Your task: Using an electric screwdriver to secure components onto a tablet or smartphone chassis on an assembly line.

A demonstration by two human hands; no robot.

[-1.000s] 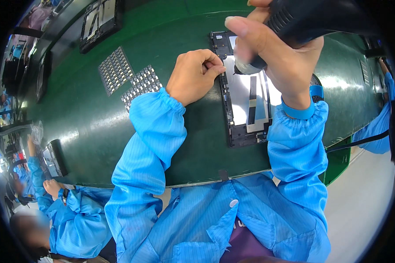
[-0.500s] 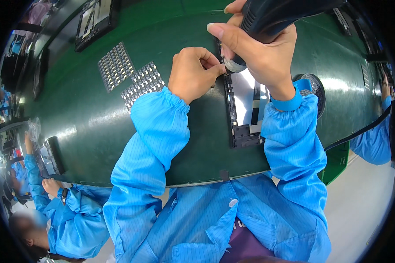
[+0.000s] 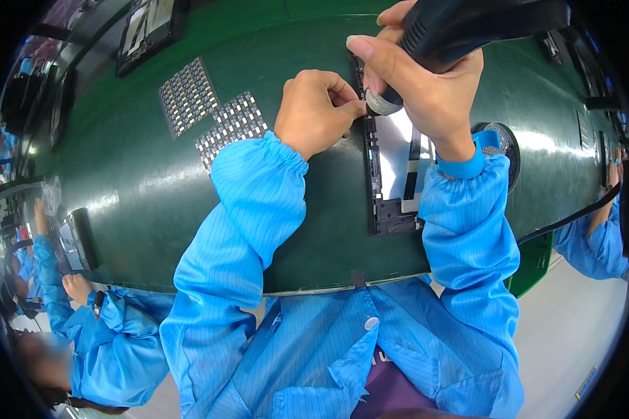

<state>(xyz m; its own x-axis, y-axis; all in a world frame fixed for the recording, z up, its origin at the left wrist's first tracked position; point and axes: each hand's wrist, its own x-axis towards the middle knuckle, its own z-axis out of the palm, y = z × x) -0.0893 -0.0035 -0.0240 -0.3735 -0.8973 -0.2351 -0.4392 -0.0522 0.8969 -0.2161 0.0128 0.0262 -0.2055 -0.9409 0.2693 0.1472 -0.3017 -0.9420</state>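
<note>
In my right hand (image 3: pixel 433 94) is a black hand-held power tool (image 3: pixel 461 31) with a thick ribbed body and a pale, wrapped-looking nose. The nose points down at the left edge of an opened tablet-like device (image 3: pixel 391 218), which has a black frame and a shiny silver panel. My left hand (image 3: pixel 318 108) is closed in a pinch at that same edge, beside the nose; what its fingertips hold, if anything, is hidden. My right hand and the tool cover the upper part of the device.
Two sheets of small parts, an upper one (image 3: pixel 189 96) and a lower one (image 3: pixel 234 124), lie left on the green table (image 3: pixel 154 230). A round dark container (image 3: pixel 514 157) stands right of my wrist. Similar devices (image 3: pixel 147 31) lie at the table's far left. Co-workers' blue sleeves (image 3: pixel 129 349) show at both sides.
Both hands and the tool have shifted slightly right in the picture, staying at the device's left edge. The co-worker's arm at the right has moved.
</note>
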